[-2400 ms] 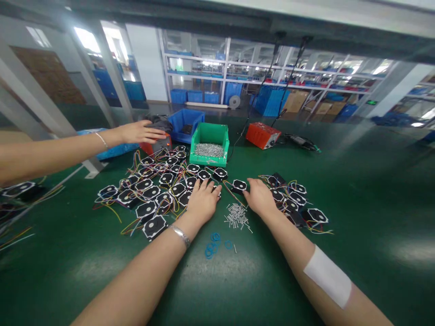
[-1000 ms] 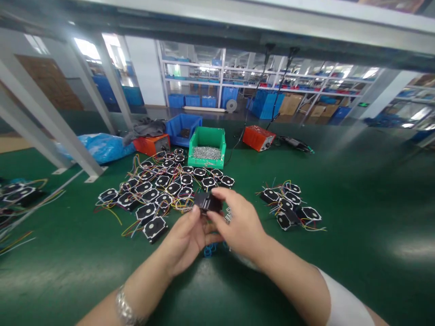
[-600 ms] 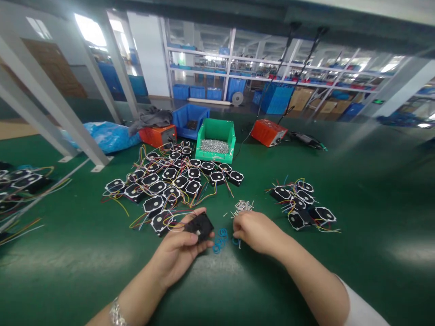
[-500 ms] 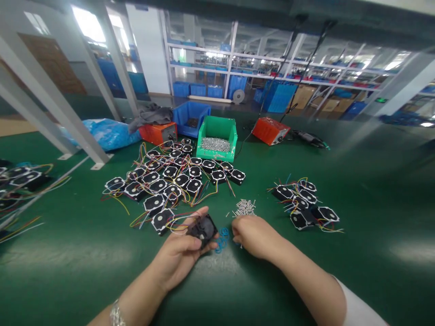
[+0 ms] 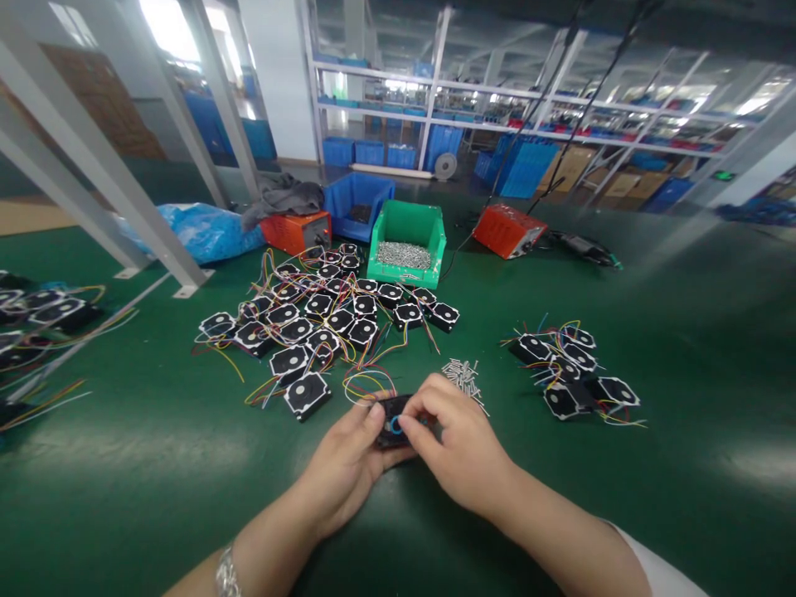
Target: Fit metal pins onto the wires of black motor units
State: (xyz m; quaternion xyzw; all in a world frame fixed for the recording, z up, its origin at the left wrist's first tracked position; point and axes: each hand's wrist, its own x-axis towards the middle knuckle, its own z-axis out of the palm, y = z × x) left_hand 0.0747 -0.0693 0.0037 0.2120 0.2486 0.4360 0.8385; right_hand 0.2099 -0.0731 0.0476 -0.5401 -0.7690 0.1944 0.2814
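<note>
My left hand (image 5: pixel 348 452) is closed around the edge of a black square motor housing (image 5: pixel 386 409), its thumb on the near left side. Coloured wires run from the housing's far edge. My right hand (image 5: pixel 457 439) leans over the housing from the right, thumb and forefinger pinched on a small blue ring (image 5: pixel 395 425). The ring lies against the housing's open face; whether it is seated cannot be seen. Just beyond my right hand sits a pile of silver screws (image 5: pixel 461 377).
Many black motors with white-edged faces and wires (image 5: pixel 323 307) spread over the green table (image 5: pixel 186 497). A smaller group (image 5: pixel 563 365) lies to the right. Behind stand a green bin (image 5: pixel 407 278) of small metal parts, a blue bin (image 5: pixel 359 186) and two orange boxes (image 5: pixel 507 232).
My right hand has moved left from the table onto the housing, bringing a blue ring. My left hand has shifted right and tilted the housing. The view has turned slightly.
</note>
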